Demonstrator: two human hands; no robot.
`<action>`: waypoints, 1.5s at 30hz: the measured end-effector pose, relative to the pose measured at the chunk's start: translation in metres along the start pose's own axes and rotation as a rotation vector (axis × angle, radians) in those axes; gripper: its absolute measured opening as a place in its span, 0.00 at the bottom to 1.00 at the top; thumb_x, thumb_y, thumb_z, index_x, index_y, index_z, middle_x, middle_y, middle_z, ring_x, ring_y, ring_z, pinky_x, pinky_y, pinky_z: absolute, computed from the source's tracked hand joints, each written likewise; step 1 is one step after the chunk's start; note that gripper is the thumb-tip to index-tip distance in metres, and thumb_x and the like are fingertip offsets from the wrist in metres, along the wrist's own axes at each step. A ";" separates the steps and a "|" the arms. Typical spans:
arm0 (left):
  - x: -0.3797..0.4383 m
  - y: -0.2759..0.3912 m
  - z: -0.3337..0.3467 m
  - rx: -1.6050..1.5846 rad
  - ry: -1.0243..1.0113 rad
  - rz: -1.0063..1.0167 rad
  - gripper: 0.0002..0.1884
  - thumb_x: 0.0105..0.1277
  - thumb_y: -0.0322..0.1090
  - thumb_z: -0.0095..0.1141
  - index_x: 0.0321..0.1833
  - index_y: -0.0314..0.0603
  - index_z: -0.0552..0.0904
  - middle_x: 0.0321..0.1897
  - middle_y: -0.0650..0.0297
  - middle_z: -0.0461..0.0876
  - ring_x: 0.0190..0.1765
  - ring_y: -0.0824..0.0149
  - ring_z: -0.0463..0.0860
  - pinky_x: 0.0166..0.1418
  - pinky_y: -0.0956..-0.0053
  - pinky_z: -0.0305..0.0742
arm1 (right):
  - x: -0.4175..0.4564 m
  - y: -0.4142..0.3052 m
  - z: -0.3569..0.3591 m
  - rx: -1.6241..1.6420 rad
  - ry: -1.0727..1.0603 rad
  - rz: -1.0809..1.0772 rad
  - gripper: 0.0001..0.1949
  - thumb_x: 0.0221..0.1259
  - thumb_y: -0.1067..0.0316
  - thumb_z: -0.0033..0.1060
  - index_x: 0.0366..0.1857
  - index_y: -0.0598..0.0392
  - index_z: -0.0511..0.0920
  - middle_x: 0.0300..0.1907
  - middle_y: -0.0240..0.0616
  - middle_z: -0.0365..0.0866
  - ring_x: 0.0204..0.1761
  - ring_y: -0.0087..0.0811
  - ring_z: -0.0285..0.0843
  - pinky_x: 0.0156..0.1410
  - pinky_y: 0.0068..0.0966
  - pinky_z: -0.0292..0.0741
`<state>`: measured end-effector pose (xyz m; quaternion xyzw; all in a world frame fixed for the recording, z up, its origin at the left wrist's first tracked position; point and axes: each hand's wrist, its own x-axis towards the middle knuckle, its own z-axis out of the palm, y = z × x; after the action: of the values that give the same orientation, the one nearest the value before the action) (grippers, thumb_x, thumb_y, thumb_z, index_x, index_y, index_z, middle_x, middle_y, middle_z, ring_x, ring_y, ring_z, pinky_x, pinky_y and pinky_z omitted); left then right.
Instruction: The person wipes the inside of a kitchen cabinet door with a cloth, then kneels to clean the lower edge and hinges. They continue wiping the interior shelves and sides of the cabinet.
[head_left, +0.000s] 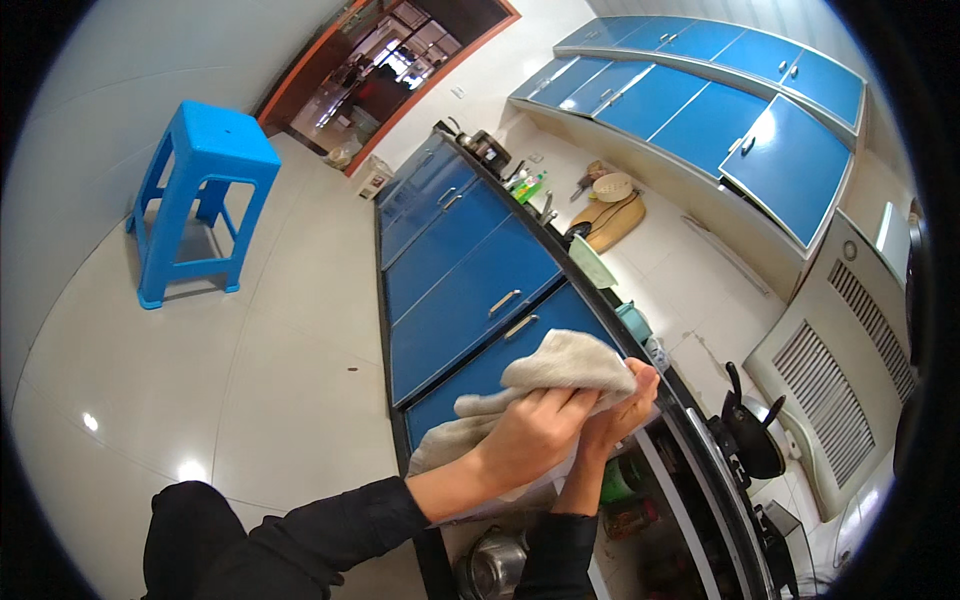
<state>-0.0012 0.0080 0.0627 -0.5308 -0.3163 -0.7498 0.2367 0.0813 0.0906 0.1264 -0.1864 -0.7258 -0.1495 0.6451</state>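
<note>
Both of my hands are together in front of the lower cabinets, around a beige cloth (570, 364) that bunches up above them and hangs down to the left. My left hand (532, 431) grips the cloth from the near side, its fingers curled into it. My right hand (630, 401) is at the cloth's right end, closed around that edge. Something pale and flat shows below the hands, partly behind my wrists; what it is cannot be told. Under my forearms, a metal pot (496, 566) stands in the open lower cabinet, beside jars (626, 517).
A blue plastic stool (225, 142) stands on the tiled floor at left. The black counter edge (679, 390) runs diagonally, bearing a light green basin (592, 262), a wooden cutting board (619, 221) and a black pan (757, 442) on the stove. A range hood (832, 375) is at right.
</note>
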 end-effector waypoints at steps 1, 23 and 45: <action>0.010 0.002 0.004 0.005 0.036 0.044 0.17 0.53 0.23 0.53 0.47 0.27 0.75 0.31 0.49 0.76 0.31 0.52 0.78 0.36 0.66 0.75 | -0.002 0.006 0.001 0.009 0.025 -0.033 0.22 0.71 0.55 0.28 0.22 0.57 0.69 0.26 0.35 0.66 0.34 0.32 0.62 0.47 0.31 0.58; 0.010 -0.010 0.005 0.045 -0.035 0.036 0.19 0.51 0.27 0.51 0.48 0.27 0.75 0.36 0.53 0.79 0.35 0.60 0.80 0.38 0.74 0.76 | -0.002 0.009 0.007 0.008 0.044 0.000 0.22 0.70 0.55 0.31 0.21 0.58 0.70 0.25 0.35 0.67 0.34 0.31 0.61 0.46 0.30 0.59; -0.071 -0.007 -0.026 0.074 -0.103 -0.055 0.14 0.52 0.25 0.53 0.41 0.27 0.80 0.35 0.51 0.80 0.33 0.58 0.80 0.37 0.71 0.78 | -0.002 0.003 -0.001 0.011 0.048 0.051 0.23 0.71 0.56 0.27 0.21 0.58 0.70 0.25 0.35 0.67 0.34 0.30 0.61 0.46 0.28 0.59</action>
<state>0.0003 -0.0044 -0.0123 -0.5507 -0.3700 -0.7155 0.2188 0.0843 0.0928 0.1240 -0.1977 -0.7059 -0.1335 0.6670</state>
